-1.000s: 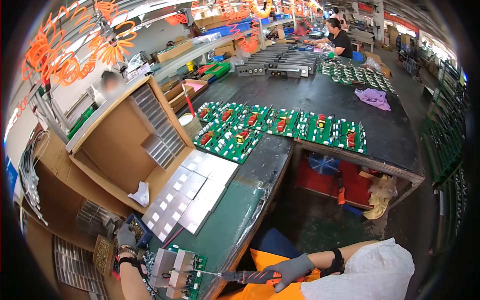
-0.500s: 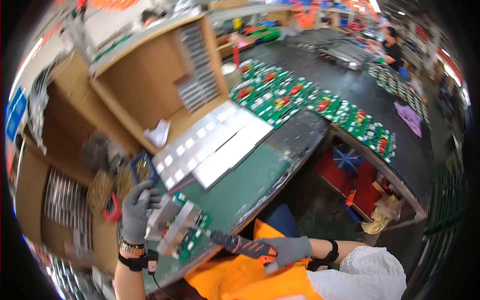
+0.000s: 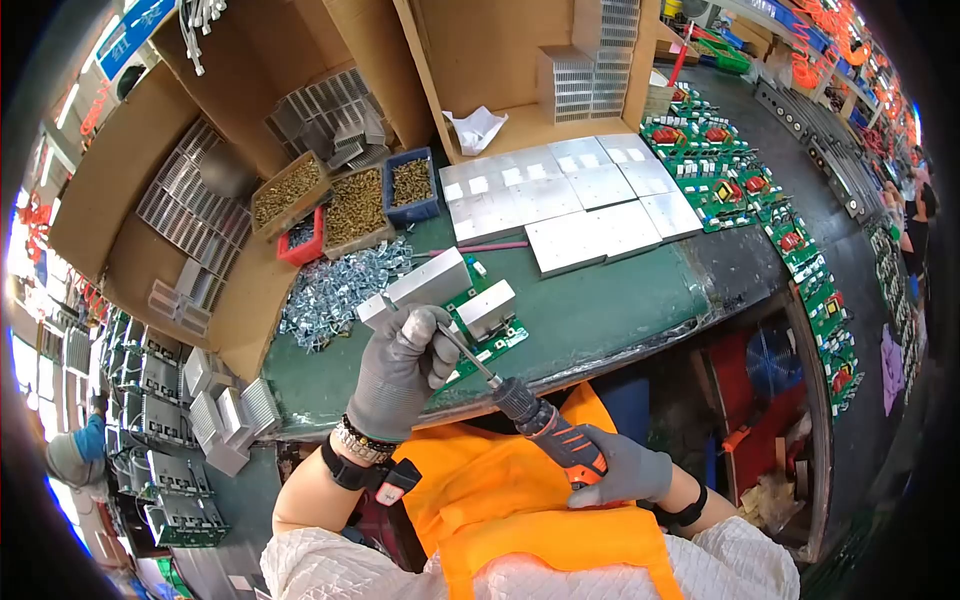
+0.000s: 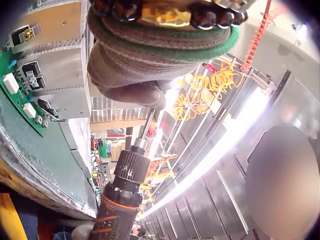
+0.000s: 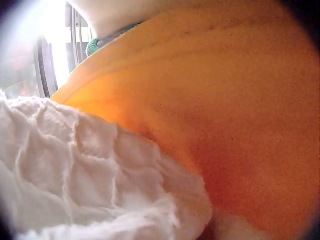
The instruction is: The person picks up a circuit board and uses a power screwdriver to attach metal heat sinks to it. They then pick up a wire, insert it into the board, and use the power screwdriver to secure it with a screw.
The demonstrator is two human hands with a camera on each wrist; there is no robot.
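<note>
In the head view my gloved right hand [image 3: 630,465] grips the black and orange handle of a power screwdriver [image 3: 560,440]. Its long bit [image 3: 470,355] points up and left to my gloved left hand [image 3: 395,375], whose curled fingers pinch around the bit's tip. The left wrist view also has that bit [image 4: 148,125] ending at a fingertip; anything small held there is hidden. Just beyond the left hand lies a green circuit board [image 3: 510,338] bearing metal heat sinks [image 3: 487,310]. The right wrist view has only a white sleeve [image 5: 80,165] and orange apron [image 5: 225,90].
Loose metal clips [image 3: 340,290] are heaped left of the board. Behind them stand a blue bin [image 3: 425,212] and a red bin [image 3: 300,252] of small hardware. Flat metal plates [image 3: 590,235] lie before a cardboard box [image 3: 480,60]. More circuit boards [image 3: 725,190] line the right side.
The left hand has come from the hardware bins to the screwdriver's tip. The right hand keeps its grip on the screwdriver. The head view has swung left and down toward the bench.
</note>
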